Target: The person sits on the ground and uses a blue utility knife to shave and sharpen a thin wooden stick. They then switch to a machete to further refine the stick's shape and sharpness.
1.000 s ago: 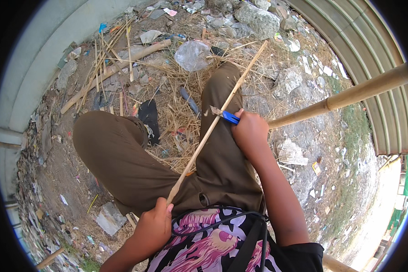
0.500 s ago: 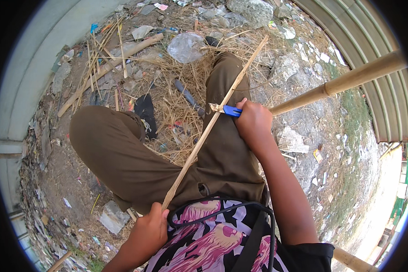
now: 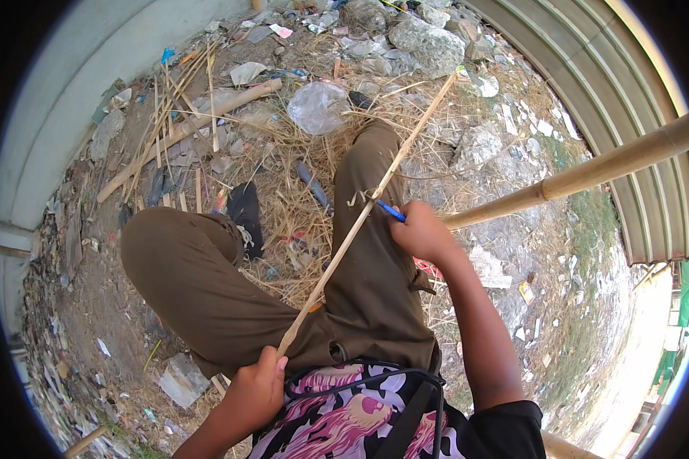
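A long, thin bamboo strip (image 3: 337, 258) slants across my lap, from near my waist up past my bent knee. Its near end is gripped in my closed left hand (image 3: 254, 392). Farther along, at the right thigh, my right hand (image 3: 424, 232) is wrapped round a blue utility knife (image 3: 391, 210). The knife's tip meets the strip from the right, its blade barely showing. A pale curled shaving (image 3: 357, 199) stands off the strip at that spot. My trouser legs (image 3: 199, 260) are folded beneath and beside the strip.
A thick bamboo pole (image 3: 574, 173) runs from beside my right hand to the right. Thin bamboo sticks (image 3: 164, 115) lie heaped far left over a thicker piece. Rocks (image 3: 427, 46), a clear plastic bag (image 3: 316, 108) and dry straw litter the ground. Corrugated sheeting (image 3: 643, 200) stands at right.
The knife has turned over, so its broad side no longer faces up, and a curled shaving shows at the blade. The whole view has shifted slightly. My left hand keeps its grip.
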### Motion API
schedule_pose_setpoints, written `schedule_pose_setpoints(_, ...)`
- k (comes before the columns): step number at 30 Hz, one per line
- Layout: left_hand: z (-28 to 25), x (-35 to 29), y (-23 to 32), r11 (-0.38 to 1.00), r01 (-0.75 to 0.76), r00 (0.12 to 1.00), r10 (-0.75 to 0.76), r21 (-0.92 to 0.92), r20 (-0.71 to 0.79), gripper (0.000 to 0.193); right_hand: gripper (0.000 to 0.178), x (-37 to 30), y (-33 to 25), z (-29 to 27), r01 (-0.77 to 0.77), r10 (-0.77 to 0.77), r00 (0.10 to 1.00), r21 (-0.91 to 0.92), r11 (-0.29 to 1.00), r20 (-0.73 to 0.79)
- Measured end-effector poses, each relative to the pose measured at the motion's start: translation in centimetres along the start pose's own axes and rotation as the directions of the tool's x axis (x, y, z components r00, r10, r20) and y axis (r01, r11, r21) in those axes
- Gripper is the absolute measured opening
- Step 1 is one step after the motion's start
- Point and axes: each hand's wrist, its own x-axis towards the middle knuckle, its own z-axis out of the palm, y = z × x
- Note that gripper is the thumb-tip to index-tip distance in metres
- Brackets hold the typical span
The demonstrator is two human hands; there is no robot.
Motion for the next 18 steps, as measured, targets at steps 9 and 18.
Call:
schedule_pose_setpoints(9, -1.3, 2.2, 1.0, 0.981, 0.134, 0.987, -0.119, -0.141, 0.109, 0.023, 0.036, 3.8, 1.7, -3.5, -0.369, 0.071, 0.795, 0.386, 0.846, 0.603)
schedule_pose_setpoints(18, -1.4, 2.1, 1.8, 0.975, 0.173, 0.982, -0.158, -0.143, 0.107, 0.025, 0.038, -2.1, 1.9, -0.3, 0.018, -0.007, 1.000, 0.553, 0.833, -0.022)
